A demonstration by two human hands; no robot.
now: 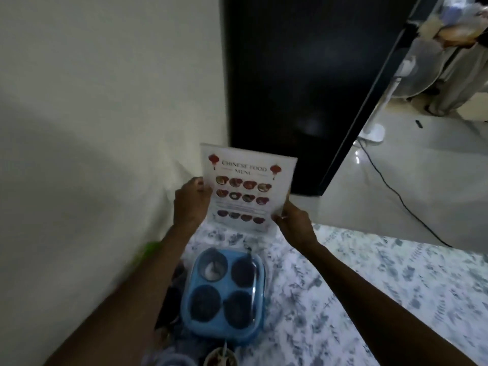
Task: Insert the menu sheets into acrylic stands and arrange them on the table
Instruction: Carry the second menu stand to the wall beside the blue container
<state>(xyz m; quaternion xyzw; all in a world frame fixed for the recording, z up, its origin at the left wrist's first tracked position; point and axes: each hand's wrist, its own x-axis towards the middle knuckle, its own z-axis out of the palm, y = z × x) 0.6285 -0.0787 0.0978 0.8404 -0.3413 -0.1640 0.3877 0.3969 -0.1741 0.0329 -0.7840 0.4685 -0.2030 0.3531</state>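
Observation:
An acrylic stand (248,157) with a "Chinese Food Menu" sheet (244,191) inside it stands upright at the far corner of the table (383,281), close to the wall. My left hand (191,202) grips its left edge. Its lower right corner is pinched by my right hand (294,223). The sheet shows red lanterns and rows of dish photos. The stand's base is partly hidden behind my hands.
A blue four-compartment container (224,294) with a clear lid sits near the stand on the floral tablecloth. A small bowl (220,359) is at the bottom edge. A white wall is left, a dark panel (303,88) behind, a fan (373,133) and cable on the floor to the right.

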